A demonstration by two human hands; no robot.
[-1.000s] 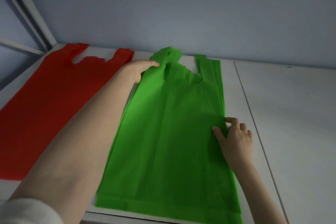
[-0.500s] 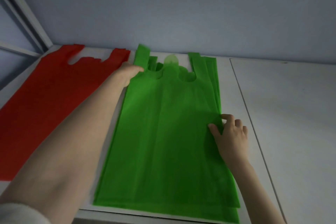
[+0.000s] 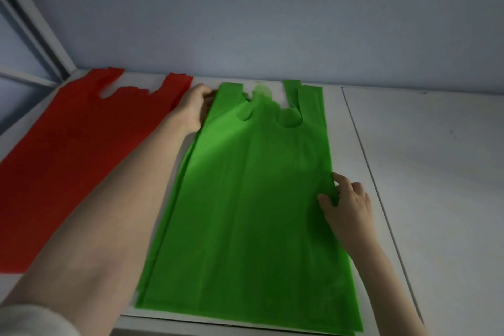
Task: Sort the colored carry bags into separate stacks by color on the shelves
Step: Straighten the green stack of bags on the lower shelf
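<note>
A stack of green carry bags (image 3: 253, 199) lies flat in the middle of the white shelf (image 3: 425, 172), handles toward the back wall. Left of it lies a stack of red carry bags (image 3: 73, 153), also flat. My left hand (image 3: 195, 106) reaches far in and grips the left edge of the green stack just below its left handle, fingers curled on the fabric. My right hand (image 3: 349, 204) rests on the green stack's right edge halfway down, thumb on top and fingertips pinching the edge.
A grey-blue wall (image 3: 272, 22) closes the back of the shelf. A white upright frame post (image 3: 35, 22) stands at the left rear corner. A seam (image 3: 365, 158) divides the shelf board; the panel right of it is bare white.
The top green bag's crumpled left handle has been laid out flat. My left hand slid from the handle to the stack's left edge; my right hand stayed on the right edge.
</note>
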